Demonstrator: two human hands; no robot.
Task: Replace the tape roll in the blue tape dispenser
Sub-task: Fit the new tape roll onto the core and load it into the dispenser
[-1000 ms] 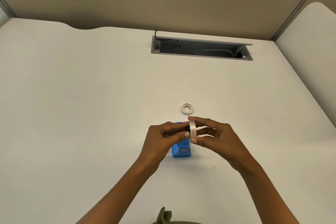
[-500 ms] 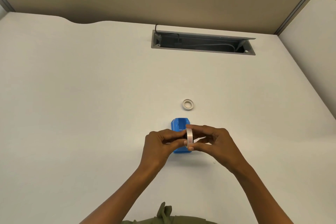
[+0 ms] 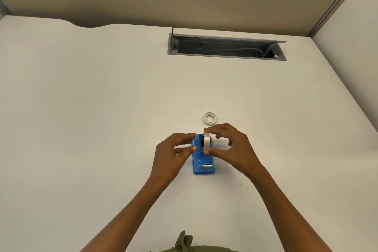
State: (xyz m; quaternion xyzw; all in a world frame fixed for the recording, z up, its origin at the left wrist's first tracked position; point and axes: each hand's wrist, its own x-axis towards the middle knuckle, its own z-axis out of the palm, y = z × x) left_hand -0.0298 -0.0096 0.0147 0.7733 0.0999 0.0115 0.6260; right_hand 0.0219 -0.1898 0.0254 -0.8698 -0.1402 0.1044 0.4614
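Note:
The blue tape dispenser [image 3: 202, 164] stands on the white desk, its cutter end toward me. My right hand [image 3: 231, 149] pinches a whitish tape roll [image 3: 206, 142] upright between thumb and forefinger, right over the dispenser's back cradle; a black hub shows on the roll's left side. My left hand [image 3: 173, 153] sits just left of the dispenser with fingers apart, its fingertips close to the dispenser's side and holding nothing. A second small white tape ring [image 3: 210, 118] lies flat on the desk just beyond the dispenser.
A grey cable tray opening [image 3: 225, 47] with cables inside is sunk into the white desk [image 3: 102, 108] at the back. A beige partition wall rises behind the desk. Another desk surface adjoins at the right.
Both hands held the roll together before; now my left hand has let go and moved slightly left. The right hand has carried the roll down over the dispenser's back.

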